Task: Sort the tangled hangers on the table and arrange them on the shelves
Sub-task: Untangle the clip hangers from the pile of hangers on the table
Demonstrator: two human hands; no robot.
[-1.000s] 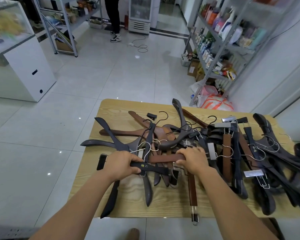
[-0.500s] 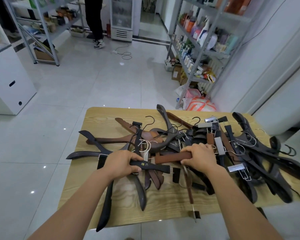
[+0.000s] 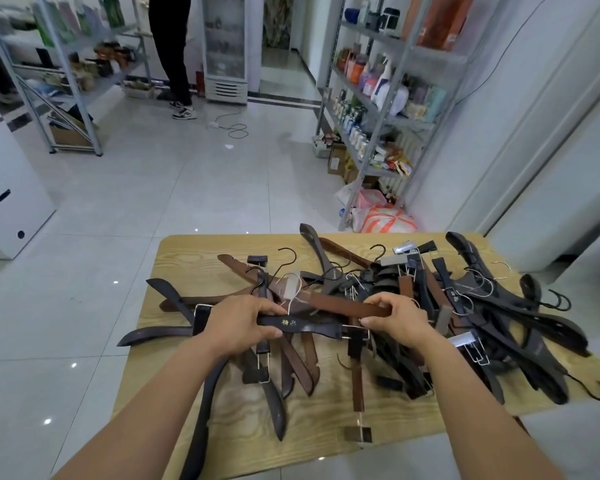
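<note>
A tangled heap of dark and brown wooden hangers (image 3: pixel 471 306) covers the light wooden table (image 3: pixel 326 424). My left hand (image 3: pixel 239 323) grips a black clip hanger bar (image 3: pixel 309 328) with gold lettering at its left part. My right hand (image 3: pixel 399 320) grips the right end of a brown hanger bar (image 3: pixel 347 307) just behind the black one. Both bars are lifted a little above the pile, and a wire hook (image 3: pixel 293 289) rises between my hands. The metal shelves (image 3: pixel 392 98) stand behind the table on the right.
A second shelf rack (image 3: pixel 73 81) stands far left, a white cabinet (image 3: pixel 11 199) at the left edge. A person's legs (image 3: pixel 174 53) are by a fridge (image 3: pixel 226 46) at the back. Bags (image 3: pixel 385 218) lie on the floor below the right shelves.
Both hands have lifted their hanger bars slightly and the brown bar has slid up behind the black one. The camera has tilted up, so the table sits lower in view.
</note>
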